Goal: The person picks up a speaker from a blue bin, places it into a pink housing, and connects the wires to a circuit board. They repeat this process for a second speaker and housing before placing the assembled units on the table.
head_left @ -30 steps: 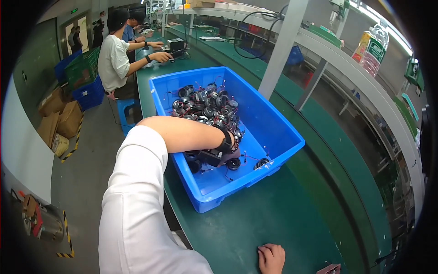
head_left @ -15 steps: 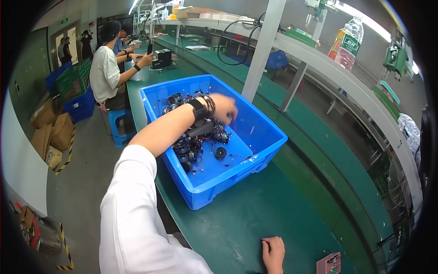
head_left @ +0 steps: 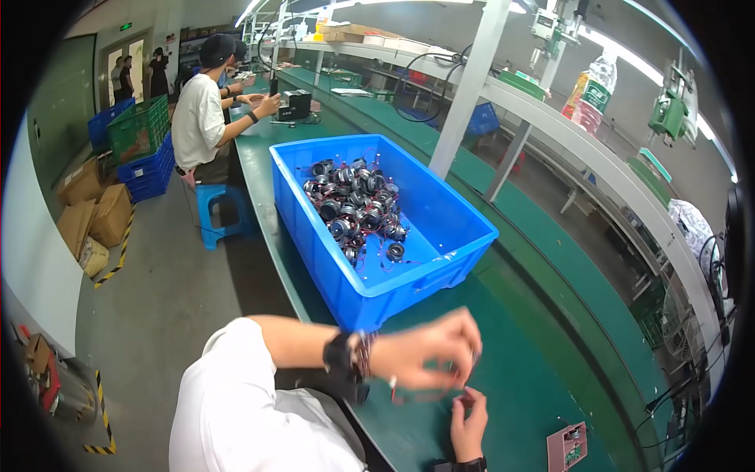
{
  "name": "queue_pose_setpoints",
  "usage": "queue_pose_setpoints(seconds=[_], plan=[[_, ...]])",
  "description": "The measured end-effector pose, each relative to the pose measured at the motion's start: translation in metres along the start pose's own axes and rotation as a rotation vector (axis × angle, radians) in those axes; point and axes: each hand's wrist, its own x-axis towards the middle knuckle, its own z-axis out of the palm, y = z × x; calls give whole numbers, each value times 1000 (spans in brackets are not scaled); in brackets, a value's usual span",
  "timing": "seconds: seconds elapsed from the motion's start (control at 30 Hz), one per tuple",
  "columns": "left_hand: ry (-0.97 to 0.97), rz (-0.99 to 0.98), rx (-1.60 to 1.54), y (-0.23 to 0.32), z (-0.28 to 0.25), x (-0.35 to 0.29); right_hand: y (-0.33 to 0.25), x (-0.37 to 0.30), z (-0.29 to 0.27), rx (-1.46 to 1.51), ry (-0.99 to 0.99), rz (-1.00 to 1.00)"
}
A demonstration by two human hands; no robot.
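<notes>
My left hand [head_left: 429,350], with a dark watch and beaded bracelets at its wrist, is over the bench in front of the blue bin. Blurred by motion, its fingers are closed on a small wired part [head_left: 447,366]; a thin reddish wire [head_left: 409,396] trails below. Just under it, my right hand [head_left: 469,429] rests low with curled fingers, its fingertips close to the left hand's. Whatever is between the right fingers is too small to tell. In the blue bin [head_left: 385,289] lies a heap of round black parts with red and dark wires [head_left: 358,200], mostly toward its left side.
A pinkish open box with a green circuit board [head_left: 568,448] lies on the green bench [head_left: 511,346] at lower right. A grey upright post [head_left: 472,90] and shelf stand behind the bin. Farther left, a co-worker in white [head_left: 198,118] sits by a blue stool [head_left: 214,216].
My left hand has come out of the bin and back toward me, to my right hand, with a small wired part in it. The right hand's fingers have lifted slightly.
</notes>
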Motion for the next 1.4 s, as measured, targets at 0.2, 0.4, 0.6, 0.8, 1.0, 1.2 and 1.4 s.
queue_pose_setpoints(seconds=[0.2,0.4,0.6,0.8,1.0,1.2,1.4], plan=[[-112,-314,-261,-60,69,-39,9,-4,12,100,-20,10],[-91,-450,-404,-89,98,-35,2,-7,13,246,130,35],[3,-512,-557,-123,109,-52,20,-1,9,293,-111,218],[-37,-664,-918,-104,112,-48,33,-19,1,257,-319,286],[26,-488,-437,-98,106,-45,40,-27,2,422,-169,404],[22,-519,-453,-98,100,-49,21,-11,-2,146,-212,273],[-35,-526,-521,-100,102,-44,9,-5,-6,33,-137,134]])
